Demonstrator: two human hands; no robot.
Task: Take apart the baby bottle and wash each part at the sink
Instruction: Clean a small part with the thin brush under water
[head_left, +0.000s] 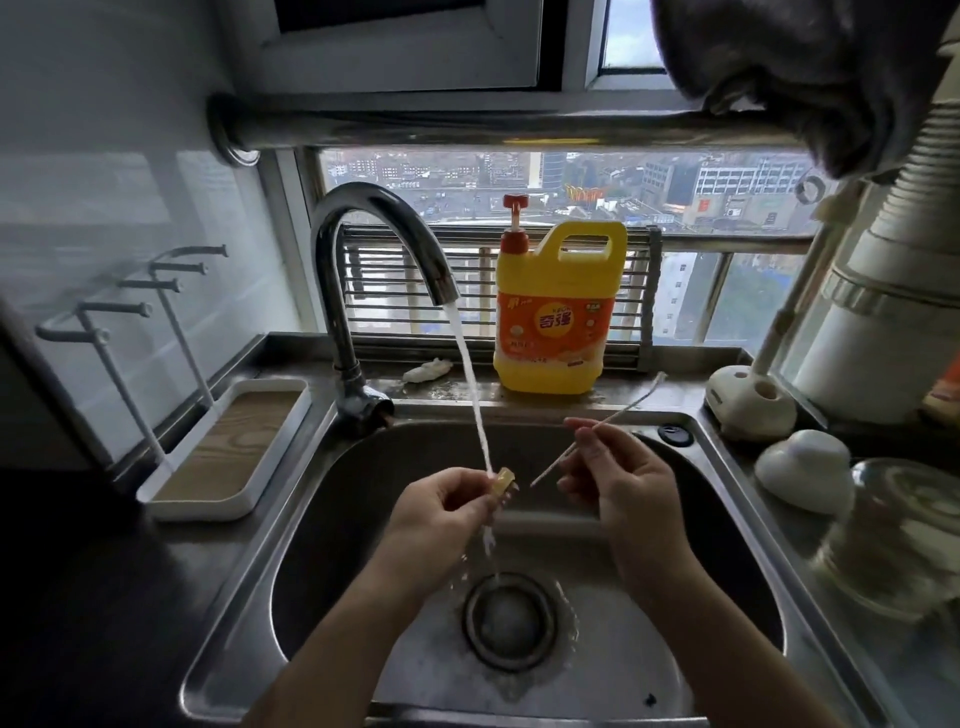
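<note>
While water from the curved chrome tap (384, 244) runs into the stainless steel sink basin (358, 499), a small pale-yellow bottle part (503, 480) is pinched in the left hand (441, 509) under the stream. A thin white stick (551, 467) is pinched in the right hand (618, 483), kept apart from the left. The contents of the clear glass bowl (904, 540), right of that hand, cannot be made out.

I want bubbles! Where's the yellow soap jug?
Head view: the yellow plastic soap jug stands on the ledge behind the steel sink, right of the chrome tap.
</note>
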